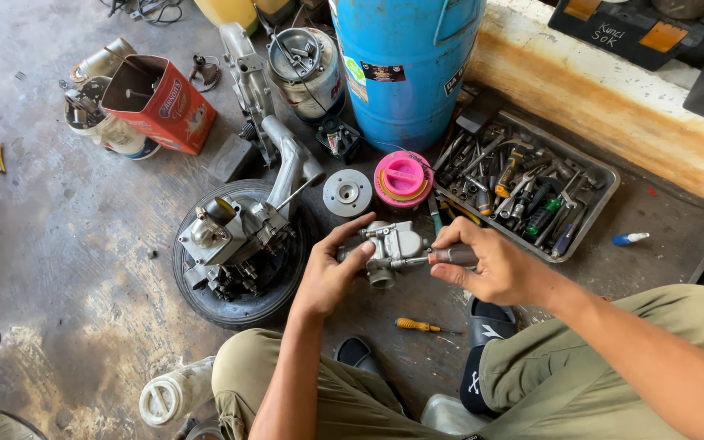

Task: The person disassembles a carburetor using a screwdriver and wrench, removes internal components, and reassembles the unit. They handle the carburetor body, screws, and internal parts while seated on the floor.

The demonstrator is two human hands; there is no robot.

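A repair workshop: stained concrete floor [67, 269], tool-filled metal tray [605, 183] at two o'clock, stripped engine [234, 236] on a tyre [238, 310] at nine.

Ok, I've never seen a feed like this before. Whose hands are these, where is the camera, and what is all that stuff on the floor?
There is one picture, from a camera on the person's head, looking down at their own hands and knees above a concrete floor. The left hand steadies a small metal carburetor. The right hand grips a screwdriver with its tip at that part. On the floor lie an engine resting on a tyre, a tool tray, a blue drum, a pink lid, a red box and an orange screwdriver.
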